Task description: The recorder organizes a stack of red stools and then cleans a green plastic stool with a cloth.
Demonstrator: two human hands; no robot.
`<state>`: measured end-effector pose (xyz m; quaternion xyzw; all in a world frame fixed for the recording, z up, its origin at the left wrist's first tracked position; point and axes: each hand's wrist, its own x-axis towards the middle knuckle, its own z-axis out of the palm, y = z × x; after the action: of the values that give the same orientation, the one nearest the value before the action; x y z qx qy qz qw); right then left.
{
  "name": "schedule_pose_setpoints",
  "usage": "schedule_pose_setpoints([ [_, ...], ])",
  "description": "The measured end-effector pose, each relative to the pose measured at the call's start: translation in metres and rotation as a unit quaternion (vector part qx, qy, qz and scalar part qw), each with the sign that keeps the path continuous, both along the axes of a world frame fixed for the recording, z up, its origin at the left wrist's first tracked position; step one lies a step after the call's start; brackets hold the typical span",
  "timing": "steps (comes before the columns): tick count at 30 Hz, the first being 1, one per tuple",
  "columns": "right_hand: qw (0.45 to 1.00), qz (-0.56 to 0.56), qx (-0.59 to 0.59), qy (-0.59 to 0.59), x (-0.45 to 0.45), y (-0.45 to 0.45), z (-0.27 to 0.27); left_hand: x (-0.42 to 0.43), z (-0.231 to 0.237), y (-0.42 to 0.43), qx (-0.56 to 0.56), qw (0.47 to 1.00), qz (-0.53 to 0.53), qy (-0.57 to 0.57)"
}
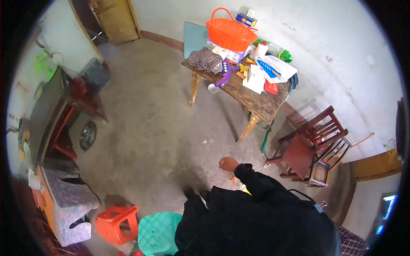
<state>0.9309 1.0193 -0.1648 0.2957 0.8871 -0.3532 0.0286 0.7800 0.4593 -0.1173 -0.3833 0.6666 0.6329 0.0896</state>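
Note:
My right hand (228, 164) reaches out from a black sleeve over the concrete floor, its fingers curled in and nothing visible in them. Below the wrist, a small orange object (233, 180) and a bit of something yellow (246, 191) show, partly hidden by the sleeve. My left hand is out of view. Ahead stands a worn wooden table (238, 95) with an orange plastic basket (232, 33) on a box. Also on it lie a striped cloth (206, 60), a purple item (225, 75), papers (255, 80), a white bag (282, 68) and a red packet (271, 87).
A reddish wooden chair (298, 156) and a smaller chair (319, 172) stand at right. Orange (112, 220) and green (159, 232) plastic stools sit at lower left. A cloth-covered piece (70, 204) and dark cabinet (48, 118) line the left; a door (115, 20) is behind.

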Motion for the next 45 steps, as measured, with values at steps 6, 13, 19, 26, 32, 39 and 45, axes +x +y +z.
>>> schedule_pose_setpoints([
  [6,0.984,-0.145,0.031,0.098,-0.11,0.09,0.081,-0.091,-0.013,0.032,0.001,1.0,-0.012,-0.025],
  [13,0.938,-0.194,0.286,0.023,-0.217,0.231,0.155,-0.193,-0.021,0.068,-0.001,0.998,-0.038,-0.044],
  [19,0.894,-0.177,0.412,-0.018,-0.299,0.32,0.186,-0.254,-0.019,0.119,-0.009,0.998,-0.031,-0.059],
  [26,0.879,-0.106,0.452,-0.107,-0.365,0.428,0.168,-0.283,-0.005,0.179,-0.02,0.998,0.005,-0.066],
  [32,0.862,-0.065,0.482,-0.143,-0.39,0.473,0.146,-0.287,0.01,0.218,-0.029,0.996,0.04,-0.076],
  [39,0.91,-0.076,0.385,-0.137,-0.4,0.513,0.158,-0.293,0.015,0.247,-0.023,0.994,0.068,-0.082],
  [45,0.937,-0.142,0.314,-0.053,-0.389,0.533,0.223,-0.3,0.012,0.242,0.0,0.996,0.006,-0.086],
])
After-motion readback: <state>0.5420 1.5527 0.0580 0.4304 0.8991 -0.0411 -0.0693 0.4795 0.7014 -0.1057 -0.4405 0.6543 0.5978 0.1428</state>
